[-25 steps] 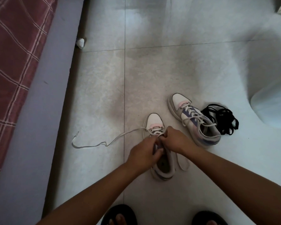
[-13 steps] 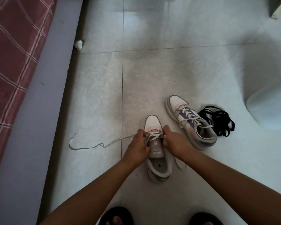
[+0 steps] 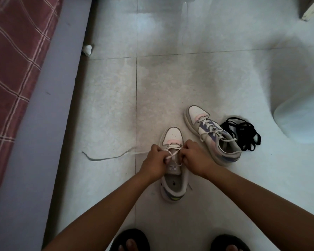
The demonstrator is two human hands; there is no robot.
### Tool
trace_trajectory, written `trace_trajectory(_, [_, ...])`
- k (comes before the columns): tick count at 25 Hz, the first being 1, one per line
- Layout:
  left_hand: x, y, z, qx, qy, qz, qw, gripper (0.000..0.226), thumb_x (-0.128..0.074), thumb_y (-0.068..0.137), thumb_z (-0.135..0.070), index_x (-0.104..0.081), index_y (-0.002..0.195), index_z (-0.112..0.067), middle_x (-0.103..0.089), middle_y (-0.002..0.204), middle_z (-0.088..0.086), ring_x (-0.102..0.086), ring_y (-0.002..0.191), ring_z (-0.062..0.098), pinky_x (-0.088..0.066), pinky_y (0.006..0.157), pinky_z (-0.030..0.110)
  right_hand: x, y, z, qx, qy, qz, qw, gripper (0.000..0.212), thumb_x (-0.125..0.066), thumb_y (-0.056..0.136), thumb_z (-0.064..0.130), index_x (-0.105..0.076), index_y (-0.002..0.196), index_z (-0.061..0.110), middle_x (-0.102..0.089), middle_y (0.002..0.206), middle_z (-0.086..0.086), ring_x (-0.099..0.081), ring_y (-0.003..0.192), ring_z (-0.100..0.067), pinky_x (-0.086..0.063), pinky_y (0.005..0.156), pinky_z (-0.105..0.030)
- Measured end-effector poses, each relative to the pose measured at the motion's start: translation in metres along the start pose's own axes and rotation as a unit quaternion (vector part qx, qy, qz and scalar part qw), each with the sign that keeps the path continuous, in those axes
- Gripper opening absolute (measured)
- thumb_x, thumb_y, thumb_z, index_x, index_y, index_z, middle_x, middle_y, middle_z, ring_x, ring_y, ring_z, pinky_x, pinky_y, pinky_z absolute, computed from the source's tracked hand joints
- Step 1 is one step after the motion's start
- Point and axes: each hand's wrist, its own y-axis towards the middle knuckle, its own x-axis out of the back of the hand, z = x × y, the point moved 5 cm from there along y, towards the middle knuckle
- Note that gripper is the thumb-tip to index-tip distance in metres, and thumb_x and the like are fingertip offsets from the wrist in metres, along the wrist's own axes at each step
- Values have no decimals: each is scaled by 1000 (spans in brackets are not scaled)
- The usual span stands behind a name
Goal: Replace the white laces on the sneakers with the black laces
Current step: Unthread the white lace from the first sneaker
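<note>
**Sneakers being unlaced on a tiled floor**

White lace is trailing left across the floor. Left hand and right hand are each pinching that lace over the near sneaker. Further right, the 2nd sneaker is lying fully laced, with black laces bunched just beside it.

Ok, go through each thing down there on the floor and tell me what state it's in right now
Near sneaker: upright, white lace partly pulled out, loose end trailing left on the floor.
Far sneaker: tipped on its side, white lacing intact.
Black laces: loose tangled pile beside the far sneaker, unused.
Left hand: pinching the lace at the eyelets.
Right hand: gripping the lace opposite.
</note>
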Motion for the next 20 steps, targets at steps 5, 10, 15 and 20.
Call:
trace_trajectory(5, [32, -9, 13, 88, -290, -47, 952, 31, -72, 78, -7, -45, 65, -14, -49, 75, 5, -48, 71, 12, -41, 68, 20, 2, -3, 2, -34, -5, 8, 999, 21, -50, 91, 26, -62, 108, 21, -34, 129, -8, -33, 121, -27, -33, 100, -35])
trace_trajectory(10, [54, -11, 51, 232, -540, -67, 806, 37, -49, 96, -23, -45, 60, -12, -46, 48, 4, -56, 48, 20, -55, 63, 35, 8, -10, -2, -35, -37, 7, 999, 33, -58, 83, 43, -55, 109, 23, -34, 125, -6, -33, 120, -25, -33, 92, -32])
trace_trajectory(15, [47, -22, 89, 387, -400, -79, 827, 24, -39, 98, -20, -48, 82, -5, -40, 63, 8, -45, 50, 22, -52, 57, 37, 7, -4, 5, -8, -204, 57, 977, 57, -61, 75, 57, -52, 120, 24, -30, 132, -11, -28, 124, -30, -32, 95, -42])
trace_trajectory(20, [66, -19, 90, 364, -92, -116, 920, 38, -45, 96, -23, -45, 125, 1, -46, 124, 23, -52, 109, 39, -46, 90, 43, 5, -7, 0, -31, -21, 28, 999, 22, -62, 81, 41, -61, 91, 21, -36, 116, -7, -36, 116, -27, -34, 95, -34])
